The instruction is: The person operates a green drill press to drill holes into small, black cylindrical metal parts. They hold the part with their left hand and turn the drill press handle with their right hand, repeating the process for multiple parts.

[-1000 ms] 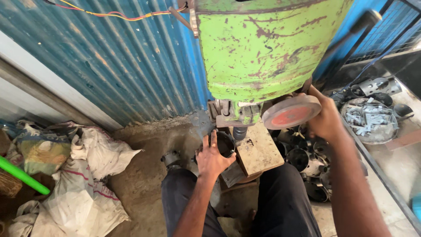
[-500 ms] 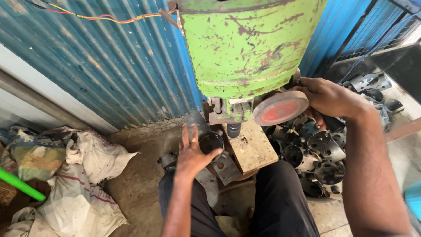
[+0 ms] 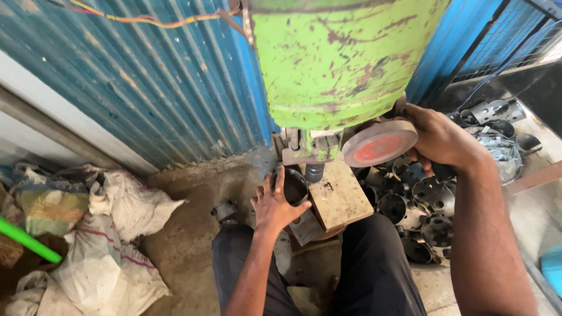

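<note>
1. Floor, left side: filled sacks (image 3: pixel 117 234) and a green rod (image 3: pixel 26 241) lie against the blue corrugated wall (image 3: pixel 146 88). Neither hand is near them.
2. Left hand (image 3: pixel 274 202): fingers curled about a dark metal cup (image 3: pixel 293 186), which it holds at the left edge of the press plate (image 3: pixel 338 196), just beside the punch (image 3: pixel 314 171). The cup is gripped, not released.
3. Cup position: it sits beside the punch, not squarely under it, as far as the view shows. Judgement: loading of this piece is in hand but not finished.
4. Press (image 3: pixel 339 58): green body, paint chipped, standing over the plate. The punch is raised clear of the plate; no stroke appears under way.
5. Right hand (image 3: pixel 436 137): closed on the far side of the red handwheel (image 3: pixel 379 142), fingers wrapped behind its rim. Whether it is turning the wheel cannot be told.
6. Floor, right of the plate: a heap of dark cups (image 3: pixel 421 202) with punched holes lies close by the person's knee. Further grey metal parts (image 3: pixel 497 134) lie beyond it at the right edge.
7. Progress judgement: many pieces already lie in the heap; the one in the left hand remains to be seated and pressed.
</note>
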